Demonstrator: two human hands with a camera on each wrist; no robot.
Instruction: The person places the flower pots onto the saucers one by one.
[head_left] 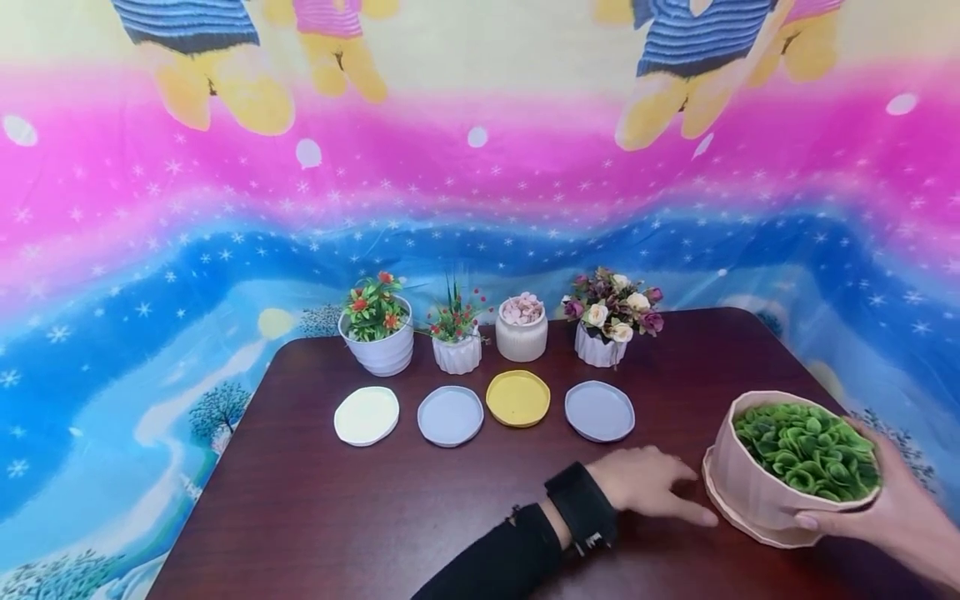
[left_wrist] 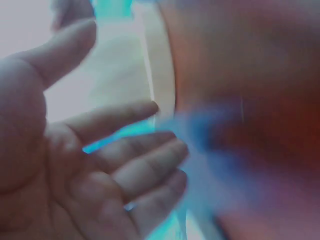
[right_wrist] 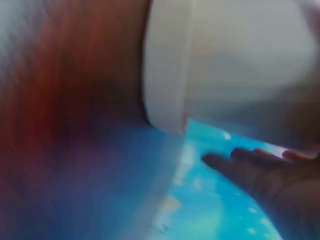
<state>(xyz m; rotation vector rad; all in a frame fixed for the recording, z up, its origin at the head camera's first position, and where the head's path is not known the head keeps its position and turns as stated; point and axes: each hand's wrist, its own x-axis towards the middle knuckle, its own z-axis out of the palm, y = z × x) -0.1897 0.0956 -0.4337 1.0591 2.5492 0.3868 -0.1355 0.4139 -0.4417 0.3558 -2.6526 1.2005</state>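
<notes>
A large pale pink flowerpot (head_left: 757, 475) full of round green leaves (head_left: 810, 450) stands on a matching saucer (head_left: 757, 532) at the table's right side. My right hand (head_left: 892, 500) grips the pot from the right, its thumb on the near wall; most of its fingers are hidden behind the pot. Left of the pot, my left hand (head_left: 648, 483) hovers low over the table with fingers extended, close to the saucer. In the left wrist view the saucer's rim (left_wrist: 162, 65) lies by the left fingertips. The right wrist view is blurred, but the saucer's edge (right_wrist: 165, 65) shows.
Along the back stand a red-flowered plant in a white pot (head_left: 378, 346), a small white pot (head_left: 457, 354), a cream jar (head_left: 522, 337) and a rose pot (head_left: 600, 346). Before them lie white (head_left: 366, 415), yellow (head_left: 517, 398) and two grey saucers (head_left: 450, 415) on the dark table (head_left: 337, 517).
</notes>
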